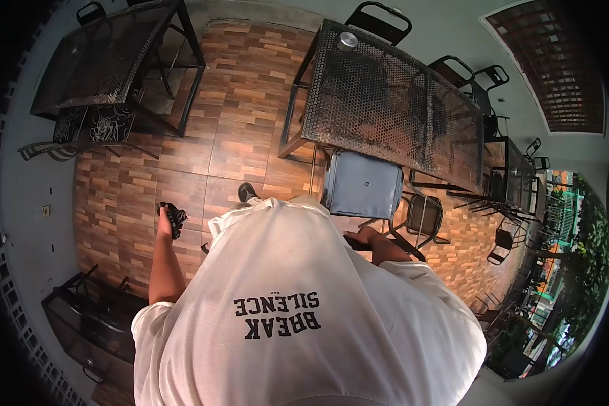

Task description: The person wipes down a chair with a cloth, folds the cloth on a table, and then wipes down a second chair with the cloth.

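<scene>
At the left, my left hand (170,219) is low beside my body, its fingers around a small black bundled item (176,219) whose kind I cannot tell. My right hand (364,236) lies on the black backrest (408,247) of a metal chair, partly hidden by my white T-shirt (294,274). This chair has a grey seat (366,183), partly tucked under the near side of a perforated metal table (385,101). A round metal container (347,41) sits on that table's left end. One dark shoe (245,192) shows on the floor in front of me.
Another perforated metal table (101,56) stands at the upper left, with a patterned-seat chair (109,124) beside it. A dark chair (424,215) is right of the grey-seated one. Dark furniture (94,314) stands at the lower left. More tables and chairs line the right side, near an opening with greenery.
</scene>
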### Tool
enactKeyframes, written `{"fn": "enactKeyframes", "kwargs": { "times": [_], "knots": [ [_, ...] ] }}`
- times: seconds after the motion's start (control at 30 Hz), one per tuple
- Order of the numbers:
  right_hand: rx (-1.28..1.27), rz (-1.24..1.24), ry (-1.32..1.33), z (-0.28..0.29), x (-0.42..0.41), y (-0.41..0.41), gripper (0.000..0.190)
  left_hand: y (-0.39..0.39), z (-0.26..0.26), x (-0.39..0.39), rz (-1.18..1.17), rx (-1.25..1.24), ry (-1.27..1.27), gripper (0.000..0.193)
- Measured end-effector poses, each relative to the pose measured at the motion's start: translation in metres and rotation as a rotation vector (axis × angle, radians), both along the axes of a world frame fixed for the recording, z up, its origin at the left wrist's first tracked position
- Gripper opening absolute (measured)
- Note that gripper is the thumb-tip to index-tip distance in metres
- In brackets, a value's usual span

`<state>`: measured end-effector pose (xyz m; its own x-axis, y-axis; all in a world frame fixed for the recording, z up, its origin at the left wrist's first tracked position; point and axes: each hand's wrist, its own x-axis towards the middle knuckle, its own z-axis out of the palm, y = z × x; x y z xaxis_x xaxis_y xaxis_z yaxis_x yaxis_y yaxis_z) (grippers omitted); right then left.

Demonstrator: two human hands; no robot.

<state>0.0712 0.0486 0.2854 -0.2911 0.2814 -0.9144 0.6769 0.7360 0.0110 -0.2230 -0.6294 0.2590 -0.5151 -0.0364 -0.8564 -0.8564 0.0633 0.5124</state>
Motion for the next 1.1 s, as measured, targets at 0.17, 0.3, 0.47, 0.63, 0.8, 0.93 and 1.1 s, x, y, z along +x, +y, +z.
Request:
{"fn": "enactKeyframes", "kwargs": {
  "times": [0.17, 0.3, 0.47, 0.63, 0.8, 0.93, 1.1],
  "knots": [
    [-0.060, 0.051, -0.081, 0.007, -0.062, 0.020, 0.111, -0.004, 0.014, -0.004, -0.032, -0.037, -0.073, 0.070],
    [-0.102, 0.074, -0.120, -0.016, -0.086, 0.041, 0.111, 0.022, 0.012, 0.027, 0.067, -0.069, -0.176, 0.070],
    [-0.161, 0.105, -0.116, -0.050, -0.105, 0.072, 0.112, 0.028, -0.028, 0.081, -0.046, -0.238, 0.079, 0.056],
    [-0.139, 0.096, -0.101, -0.096, -0.118, 0.117, 0.111, 0.115, 0.004, 0.067, 0.156, -0.137, -0.040, 0.044],
    [-0.169, 0.026, -0.082, -0.101, -0.144, 0.137, 0.108, 0.135, 0.043, 0.024, 0.253, -0.161, -0.131, 0.045],
    [-0.184, -0.017, -0.098, -0.104, -0.159, 0.148, 0.106, 0.163, 0.078, 0.005, 0.179, -0.154, -0.145, 0.045],
    [-0.187, -0.020, -0.064, -0.113, -0.178, 0.154, 0.109, 0.180, 0.067, 0.017, 0.126, -0.215, -0.021, 0.044]
  ]
}}
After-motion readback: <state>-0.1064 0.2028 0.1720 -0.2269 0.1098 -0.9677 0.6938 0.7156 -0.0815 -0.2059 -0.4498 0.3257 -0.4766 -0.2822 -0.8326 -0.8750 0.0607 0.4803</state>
